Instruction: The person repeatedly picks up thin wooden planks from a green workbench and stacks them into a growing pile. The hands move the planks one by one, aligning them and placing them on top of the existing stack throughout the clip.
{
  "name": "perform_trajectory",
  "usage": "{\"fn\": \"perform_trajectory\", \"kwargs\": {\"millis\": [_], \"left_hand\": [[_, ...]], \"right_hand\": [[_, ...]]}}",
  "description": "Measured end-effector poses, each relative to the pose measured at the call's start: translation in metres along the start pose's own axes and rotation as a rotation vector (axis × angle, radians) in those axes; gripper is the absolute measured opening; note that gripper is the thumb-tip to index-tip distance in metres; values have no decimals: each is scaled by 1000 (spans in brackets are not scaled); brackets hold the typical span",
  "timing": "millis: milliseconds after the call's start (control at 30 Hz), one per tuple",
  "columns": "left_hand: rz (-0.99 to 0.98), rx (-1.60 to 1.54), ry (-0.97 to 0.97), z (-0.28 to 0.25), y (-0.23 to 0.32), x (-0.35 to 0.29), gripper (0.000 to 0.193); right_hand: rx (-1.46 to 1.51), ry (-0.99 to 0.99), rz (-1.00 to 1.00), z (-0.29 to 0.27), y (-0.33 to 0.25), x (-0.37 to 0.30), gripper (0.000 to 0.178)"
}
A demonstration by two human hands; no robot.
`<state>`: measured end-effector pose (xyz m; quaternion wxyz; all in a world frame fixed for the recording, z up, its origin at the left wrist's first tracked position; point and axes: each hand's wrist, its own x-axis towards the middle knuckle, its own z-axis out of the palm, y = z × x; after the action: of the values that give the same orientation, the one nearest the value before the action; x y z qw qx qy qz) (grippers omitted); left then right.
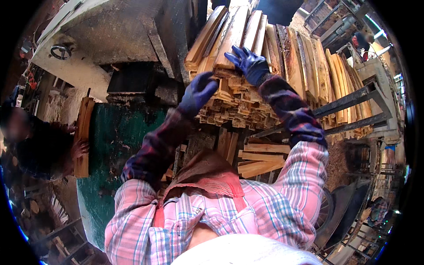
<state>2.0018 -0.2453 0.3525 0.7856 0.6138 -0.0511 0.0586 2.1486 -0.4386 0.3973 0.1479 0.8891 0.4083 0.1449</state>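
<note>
A high stack of rough-sawn wooden boards [233,37] stands in front of me, their cut ends facing my way. On top of it my right hand [249,65], in a blue glove, lies with its fingers spread over the board ends. My left hand [198,93], gloved in blue too, hovers just left of the stack's near ends. Its fingers are stretched out and slightly curved, with nothing visible in them. Dark plaid sleeves cover both forearms.
To the left is a green machine table [119,141] beside a large grey machine with a handwheel [61,52]. A co-worker's hands hold boards [84,137] at its far left edge. A metal frame [353,101] juts in at right. Loose boards [263,158] lie below the stack.
</note>
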Motion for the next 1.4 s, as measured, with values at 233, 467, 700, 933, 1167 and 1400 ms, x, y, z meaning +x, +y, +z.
{"fn": "perform_trajectory", "kwargs": {"millis": [233,467,700,933,1167,1400], "left_hand": [[-661,-682,-386,14,0,68,36],[-197,-695,-168,93,-24,113,51],[-221,-407,-255,145,-78,163,37],[409,-454,-772,198,-67,229,33],[-12,-154,-771,342,14,309,42],[124,153,-1177,519,-110,340,56]], "right_hand": [[11,246,-44,-53,21,-52,55],[92,492,-47,-90,-9,-111,51],[248,386,179,-92,6,-139,56],[17,343,283,-119,11,-191,46],[161,872,966,-75,56,-259,83],[319,1240,1108,23,110,-239,86]]}}
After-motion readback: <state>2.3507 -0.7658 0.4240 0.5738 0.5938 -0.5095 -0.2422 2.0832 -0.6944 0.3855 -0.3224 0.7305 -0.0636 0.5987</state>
